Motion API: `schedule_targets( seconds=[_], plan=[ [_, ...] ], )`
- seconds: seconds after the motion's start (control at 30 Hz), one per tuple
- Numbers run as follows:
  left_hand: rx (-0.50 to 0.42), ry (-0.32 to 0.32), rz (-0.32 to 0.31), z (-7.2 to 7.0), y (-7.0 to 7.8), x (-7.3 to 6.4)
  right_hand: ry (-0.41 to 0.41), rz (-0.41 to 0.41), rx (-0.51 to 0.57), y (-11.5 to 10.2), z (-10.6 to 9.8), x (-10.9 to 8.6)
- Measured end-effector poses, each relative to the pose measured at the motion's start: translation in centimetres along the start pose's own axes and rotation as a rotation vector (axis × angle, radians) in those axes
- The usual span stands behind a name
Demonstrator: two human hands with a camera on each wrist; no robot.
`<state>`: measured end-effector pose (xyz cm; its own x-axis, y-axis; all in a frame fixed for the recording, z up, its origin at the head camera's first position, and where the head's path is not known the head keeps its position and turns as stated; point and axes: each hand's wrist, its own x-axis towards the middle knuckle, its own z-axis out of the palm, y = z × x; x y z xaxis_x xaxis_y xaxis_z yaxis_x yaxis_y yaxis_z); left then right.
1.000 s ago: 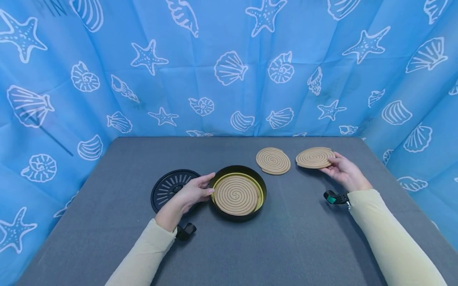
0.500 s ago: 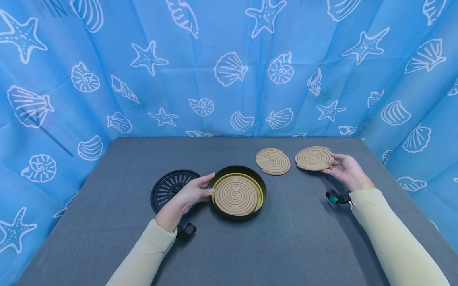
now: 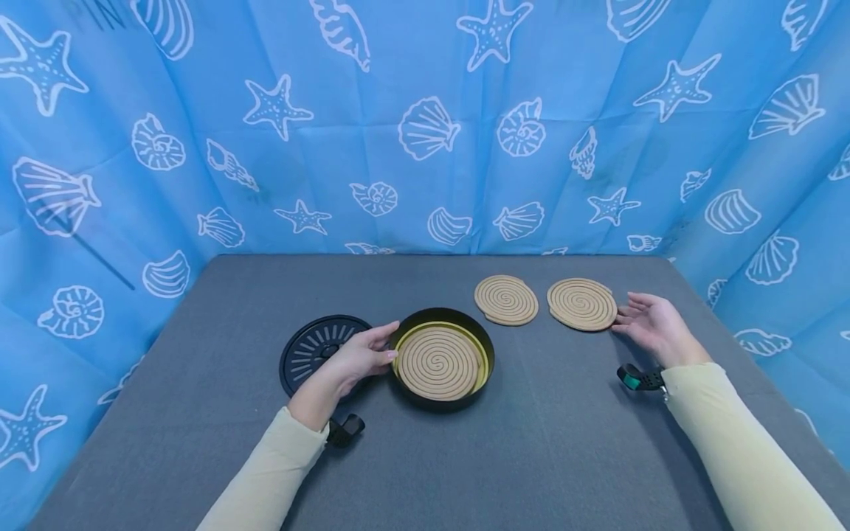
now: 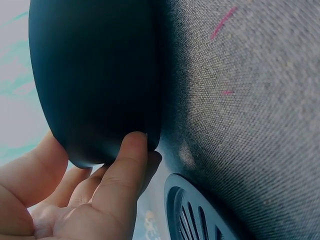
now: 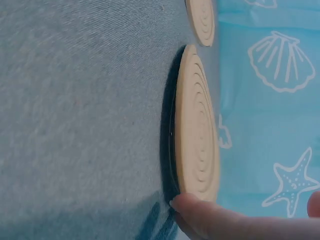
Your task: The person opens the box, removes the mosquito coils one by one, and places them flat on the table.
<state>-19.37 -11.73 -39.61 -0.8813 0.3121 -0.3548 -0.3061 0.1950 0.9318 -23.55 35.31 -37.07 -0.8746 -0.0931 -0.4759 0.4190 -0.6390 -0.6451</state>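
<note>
My left hand (image 3: pixel 361 356) holds the left side of a round black mosquito coil holder (image 3: pixel 441 405), thumb at its rim and fingers against the outer wall (image 4: pixel 100 85). Inside its yellow-lined bowl lies a tan mosquito coil (image 3: pixel 438 363). A second coil (image 3: pixel 582 304) lies at the back right, with a narrow dark shadow along its near edge in the right wrist view. Loosely spread, my right hand (image 3: pixel 654 328) is beside that coil, one fingertip (image 5: pixel 187 202) right at its edge. To the left of it is a third coil (image 3: pixel 507 300).
A black slotted lid (image 3: pixel 302 352) lies left of the holder, partly behind my left hand. All of this stands on a grey cloth-covered table (image 3: pixel 505 457). A blue curtain (image 3: pixel 372 147) with white shells and starfish hangs behind and at both sides.
My right hand has lowered the coil it held onto the table, loosened its fingers and drawn back slightly to the right. The left hand and holder stay where they were.
</note>
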Motion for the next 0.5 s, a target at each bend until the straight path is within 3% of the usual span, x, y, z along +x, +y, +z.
schedule_targets(
  seconds=[0.17,0.5],
  plan=[
    [0.003,-0.01,0.008,0.0,0.0,0.0,-0.01,-0.006,-0.01,0.0,-0.2,-0.7],
    [0.004,-0.006,0.007,0.1,0.1,-0.1,-0.106,-0.015,0.164,0.3,-0.2,-2.1]
  ],
)
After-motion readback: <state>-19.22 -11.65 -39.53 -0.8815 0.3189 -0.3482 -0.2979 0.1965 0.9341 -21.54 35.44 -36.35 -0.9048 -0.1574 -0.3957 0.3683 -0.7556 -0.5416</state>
